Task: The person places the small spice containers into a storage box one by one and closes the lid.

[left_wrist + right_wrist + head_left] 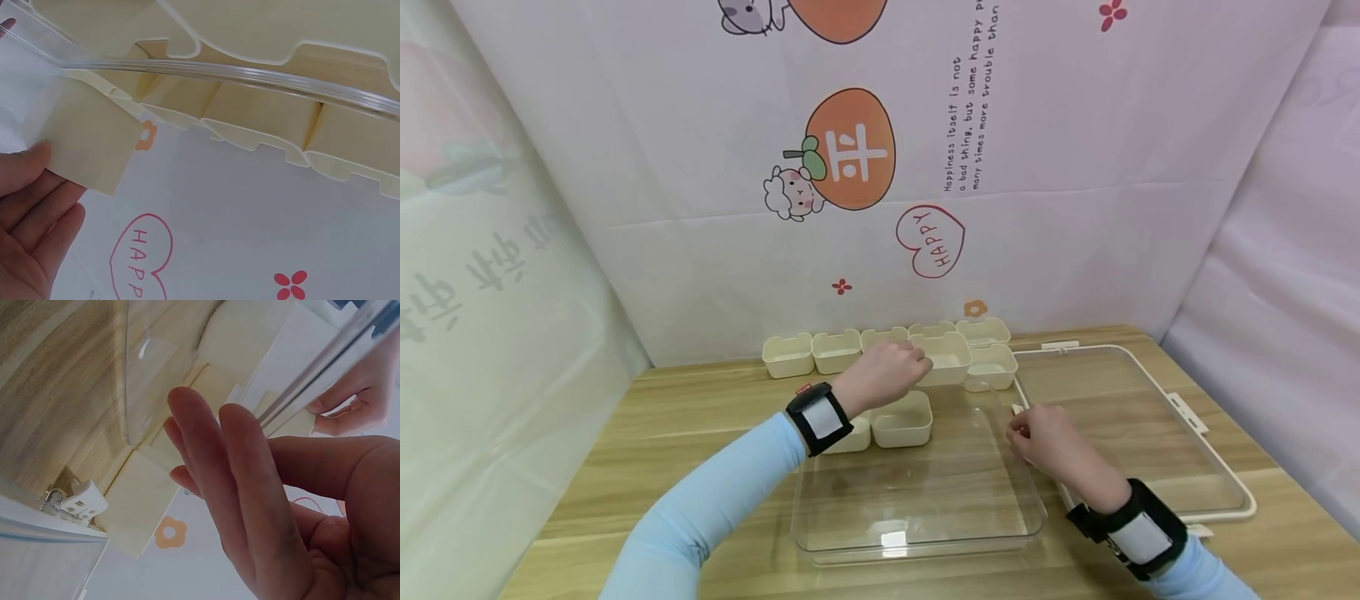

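My left hand [883, 372] pinches a cream plastic bin [94, 137] by its wall, thumb on one side and fingers on the other. The bin is held up over the far end of the clear plastic box [925, 546]. Two similar cream bins stand inside that box at its far left: one bin [902, 421] shows plainly, and the other bin [847, 439] is partly hidden by my left wrist. At the box's right wall is my right hand [1056, 446]. In the right wrist view the box's rim [312, 372] runs in between its thumb and fingers.
Behind the box, several cream bins [788, 356] line up along the printed backdrop [700, 275]. A clear lid [1135, 442] with a white frame and clips lies to the right. Wood-grain table [647, 433] shows on the left.
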### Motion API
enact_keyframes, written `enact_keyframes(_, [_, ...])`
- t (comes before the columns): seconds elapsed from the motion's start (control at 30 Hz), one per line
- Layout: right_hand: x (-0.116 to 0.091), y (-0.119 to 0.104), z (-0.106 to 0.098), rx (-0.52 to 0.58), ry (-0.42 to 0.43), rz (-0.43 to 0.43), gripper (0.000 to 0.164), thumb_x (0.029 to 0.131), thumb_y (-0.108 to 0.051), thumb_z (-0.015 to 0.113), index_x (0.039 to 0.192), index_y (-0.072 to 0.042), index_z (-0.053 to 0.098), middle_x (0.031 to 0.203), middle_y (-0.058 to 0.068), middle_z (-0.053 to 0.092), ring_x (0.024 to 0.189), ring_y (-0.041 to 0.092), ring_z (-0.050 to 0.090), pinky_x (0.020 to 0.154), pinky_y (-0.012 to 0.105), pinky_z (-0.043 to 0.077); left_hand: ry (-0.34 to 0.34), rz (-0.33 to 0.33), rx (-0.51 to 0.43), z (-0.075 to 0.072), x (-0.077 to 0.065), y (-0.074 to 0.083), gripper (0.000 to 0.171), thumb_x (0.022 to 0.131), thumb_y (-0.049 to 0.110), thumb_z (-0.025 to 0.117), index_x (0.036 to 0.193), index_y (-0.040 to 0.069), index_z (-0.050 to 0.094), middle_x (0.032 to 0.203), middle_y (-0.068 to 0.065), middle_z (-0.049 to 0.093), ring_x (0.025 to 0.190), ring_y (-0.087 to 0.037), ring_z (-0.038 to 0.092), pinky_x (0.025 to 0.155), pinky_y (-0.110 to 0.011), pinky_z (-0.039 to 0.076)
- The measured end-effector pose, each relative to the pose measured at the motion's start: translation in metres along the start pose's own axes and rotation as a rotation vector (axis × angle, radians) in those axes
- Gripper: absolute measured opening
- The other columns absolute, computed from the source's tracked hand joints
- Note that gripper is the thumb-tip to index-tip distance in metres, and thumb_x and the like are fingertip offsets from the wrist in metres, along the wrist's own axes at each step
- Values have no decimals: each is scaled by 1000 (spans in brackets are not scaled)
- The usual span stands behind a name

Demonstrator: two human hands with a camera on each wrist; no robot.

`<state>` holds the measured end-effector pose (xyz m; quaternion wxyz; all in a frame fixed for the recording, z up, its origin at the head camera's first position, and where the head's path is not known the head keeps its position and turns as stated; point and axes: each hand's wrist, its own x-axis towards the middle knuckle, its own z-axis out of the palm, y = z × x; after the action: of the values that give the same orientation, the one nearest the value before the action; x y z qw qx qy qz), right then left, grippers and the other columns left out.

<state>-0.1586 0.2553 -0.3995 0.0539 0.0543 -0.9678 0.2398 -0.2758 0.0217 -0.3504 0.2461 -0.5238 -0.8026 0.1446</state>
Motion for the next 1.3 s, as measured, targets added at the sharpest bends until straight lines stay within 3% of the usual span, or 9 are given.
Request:
enact_keyframes(0.4, [1, 0, 0, 14, -15, 10, 15, 84, -5, 61, 87, 2, 73, 61, 0, 61, 50, 9, 50, 44, 22, 41, 52, 30, 19, -8, -4, 10, 22, 90, 2, 52, 86, 17, 67, 76, 8, 63, 69, -7, 58, 55, -20, 47])
enact_keyframes(0.57, [1, 0, -1, 17, -19, 16, 15, 84, -6, 61, 88, 3, 73, 61, 1, 62, 50, 9, 50, 44, 22, 41, 90, 58, 25, -12, -3, 16, 22, 90, 2, 52, 84, 16, 67, 74, 7, 63, 71, -8, 60, 72, -23, 54])
enact_keyframes(0.87, [1, 0, -1, 10, -25, 18, 15, 83, -6, 62, 89, 3, 73, 63, 1, 63, 52, 9, 51, 45, 23, 42, 65, 79, 41, -15, -2, 27, 21, 89, 3, 53, 85, 18, 67, 77, 9, 64, 71, -7, 58, 56, -20, 47])
enact_keyframes(1.3, [2, 1, 0, -18, -3, 2, 13, 83, -6, 64, 86, 2, 74, 63, 1, 64, 52, 8, 52, 46, 23, 43, 80, 118, 51, -11, 2, 38, 25, 94, 6, 48, 84, 19, 67, 76, 10, 62, 74, -6, 59, 69, -20, 52])
